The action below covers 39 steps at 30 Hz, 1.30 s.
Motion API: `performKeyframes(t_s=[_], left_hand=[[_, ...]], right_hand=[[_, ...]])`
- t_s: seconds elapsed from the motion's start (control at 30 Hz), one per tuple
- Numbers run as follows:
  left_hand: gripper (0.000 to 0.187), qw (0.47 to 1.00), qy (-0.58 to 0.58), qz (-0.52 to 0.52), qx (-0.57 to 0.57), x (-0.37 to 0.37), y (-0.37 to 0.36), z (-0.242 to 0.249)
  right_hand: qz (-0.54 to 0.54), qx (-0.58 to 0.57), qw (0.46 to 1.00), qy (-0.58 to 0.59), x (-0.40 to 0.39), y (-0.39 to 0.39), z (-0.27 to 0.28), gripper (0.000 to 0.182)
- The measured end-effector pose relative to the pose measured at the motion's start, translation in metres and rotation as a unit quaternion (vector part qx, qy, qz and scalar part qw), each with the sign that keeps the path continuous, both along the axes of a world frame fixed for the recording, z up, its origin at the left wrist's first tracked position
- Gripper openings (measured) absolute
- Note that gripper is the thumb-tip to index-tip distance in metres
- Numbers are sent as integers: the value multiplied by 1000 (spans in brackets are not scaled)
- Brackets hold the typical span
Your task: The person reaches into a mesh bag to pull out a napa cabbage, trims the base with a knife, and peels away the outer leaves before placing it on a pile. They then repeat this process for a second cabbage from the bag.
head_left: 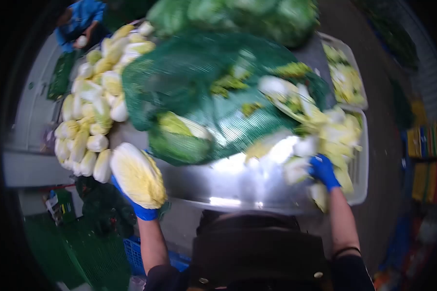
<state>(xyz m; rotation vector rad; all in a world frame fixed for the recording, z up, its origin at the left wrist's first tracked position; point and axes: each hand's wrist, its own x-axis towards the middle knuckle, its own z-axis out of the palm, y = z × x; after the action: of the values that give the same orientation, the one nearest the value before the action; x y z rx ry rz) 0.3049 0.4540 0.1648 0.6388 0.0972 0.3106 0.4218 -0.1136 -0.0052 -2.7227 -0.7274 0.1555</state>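
My left hand (143, 209), in a blue glove, is closed around a trimmed napa cabbage (137, 175) and holds it upright off the left front edge of the metal table (189, 182). The cabbage is pale yellow with a white base. My right hand (324, 170), also gloved in blue, has its fingers curled on loose cabbage leaves (298, 169) at the table's right edge. The leaves hide part of the fingers, and motion blurs them. A green mesh sack (194, 97) lies across the table, with a napa cabbage (187, 145) inside its near end.
Trimmed cabbages (90, 111) are piled on the left. A white bin (361, 179) with leaves stands at the right, and another bin (363, 97) of leaves is behind it. Full green sacks (233, 17) lie at the back. A person in blue (85, 19) is at the far left.
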Motion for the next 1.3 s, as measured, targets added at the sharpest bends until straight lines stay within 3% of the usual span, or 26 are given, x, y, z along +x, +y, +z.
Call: performKeyframes(t_s=[0.03,0.1,0.13,0.17,0.23,0.3,0.33,0.37,0.4,0.57,0.63,0.7,0.77,0.83,0.9,0.93,0.97,1.03,1.1,1.13,1.17,1.2,1.27,1.3], left_hand=[[62,994,-33,89,49,1,-3,-6],[69,999,23,10,28,6,19,7],[72,998,41,52,-3,15,27,12],[74,993,60,89,-40,23,37,16],[71,997,13,81,-17,51,74,15],[68,971,67,229,-21,85,122,14],[65,969,41,237,48,103,147,8],[64,962,58,263,47,125,166,11],[66,968,45,246,35,146,187,12],[68,978,7,207,2,215,340,-12],[69,961,27,272,35,229,369,11],[72,955,-21,295,5,230,425,16],[76,930,-9,364,-44,232,445,29],[72,926,-52,369,-69,232,476,17],[60,948,33,312,52,238,427,35],[46,938,87,280,183,236,407,28],[42,937,144,208,242,229,375,27],[43,902,73,132,405,205,292,32],[46,917,37,52,394,181,197,53],[43,920,34,7,390,171,155,62],[41,906,-76,-114,400,170,114,74],[40,876,22,-185,444,165,83,74],[42,851,32,-269,449,163,20,75],[42,849,29,-272,451,160,7,58]], right_hand=[[-56,-16,998,0,9,-18,10,21],[-69,41,997,15,35,-61,19,22],[-320,265,885,208,42,-113,-35,24],[-464,357,759,284,53,-131,-33,26],[-632,411,644,129,65,-112,-1,22],[-590,494,637,46,67,-92,4,25],[-579,474,661,59,64,-72,6,24],[-572,479,661,79,60,-28,27,21],[-555,452,693,81,52,-9,19,18],[-565,415,698,145,25,66,39,15],[-549,448,689,155,14,63,33,16],[-557,432,696,140,11,57,24,19],[-601,421,658,172,6,52,21,20],[-599,428,652,181,8,69,29,24],[-591,416,666,183,12,98,54,23],[-567,442,675,168,11,104,58,22],[-576,444,676,120,13,116,64,18],[-536,450,711,67,15,137,76,13],[-509,441,736,74,16,156,88,13],[-455,417,783,73,20,179,105,14],[-398,393,826,73,24,209,126,16],[-346,420,832,103,28,238,144,18],[-219,502,819,169,45,290,153,26],[-152,429,882,117,54,311,139,33]])
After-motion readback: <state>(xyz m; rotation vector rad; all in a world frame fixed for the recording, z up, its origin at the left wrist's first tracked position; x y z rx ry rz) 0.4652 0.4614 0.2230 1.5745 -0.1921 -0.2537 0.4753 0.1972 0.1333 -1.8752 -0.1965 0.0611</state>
